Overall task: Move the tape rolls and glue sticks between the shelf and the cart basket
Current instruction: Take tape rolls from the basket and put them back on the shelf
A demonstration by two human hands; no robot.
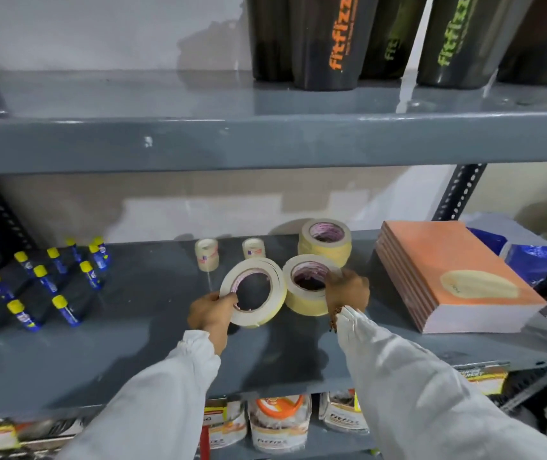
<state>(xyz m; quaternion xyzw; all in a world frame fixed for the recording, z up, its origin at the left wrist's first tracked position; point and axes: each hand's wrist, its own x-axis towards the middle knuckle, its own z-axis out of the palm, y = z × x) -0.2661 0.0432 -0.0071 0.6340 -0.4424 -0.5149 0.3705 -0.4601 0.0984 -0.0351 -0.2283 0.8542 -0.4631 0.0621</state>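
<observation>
On the grey shelf (132, 353), my left hand (210, 312) grips a cream masking tape roll (252, 292), tilted up on its edge. My right hand (348, 290) is closed on the right rim of a stack of yellow tape rolls (302, 300) lying flat. Another stack of yellow tape rolls (325, 242) sits behind, and two small clear tape rolls (206, 254) (253, 249) stand further back. Several blue glue sticks with yellow caps (62, 305) stand at the shelf's left. The cart basket is out of view.
A stack of orange-covered notebooks (458, 277) lies to the right, with a blue bag (531, 260) behind it. Dark tumblers (328, 41) stand on the upper shelf. Packaged goods (278, 423) fill the shelf below.
</observation>
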